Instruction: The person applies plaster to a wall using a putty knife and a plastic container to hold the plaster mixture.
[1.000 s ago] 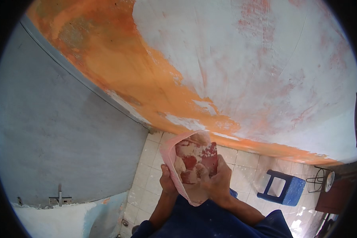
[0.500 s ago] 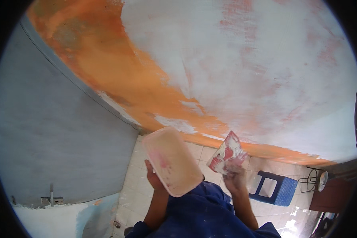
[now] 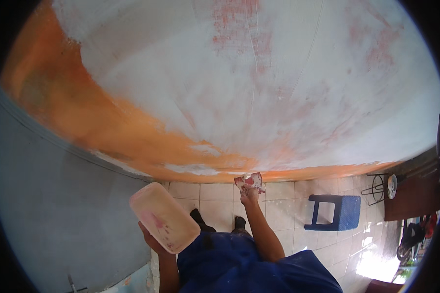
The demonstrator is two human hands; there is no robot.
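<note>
My left hand (image 3: 152, 240) grips a shallow cream-coloured plastic tray (image 3: 176, 217) by its near left edge. The tray is tilted toward me, with pink smears inside it. My right hand (image 3: 250, 196) is closed round a flat red spreader (image 3: 252, 180) coated with patches of white putty. The spreader is near the foot of the wall in this view; whether it touches the wall I cannot tell. Whitish filler with reddish patches covers most of the wall (image 3: 288, 93). Orange paint (image 3: 102, 122) shows at its left and along the bottom.
A blue plastic stool (image 3: 347, 213) lies on its side on the tiled floor (image 3: 278, 215) to my right. Beyond it are a black wire stand (image 3: 374, 189) and a brown cabinet (image 3: 406, 198). A grey door-like panel (image 3: 58, 195) borders my left.
My view has swung to the right and shows more of the wall. The tray appears farther left. My right hand has reached forward with the spreader, straightening the arm.
</note>
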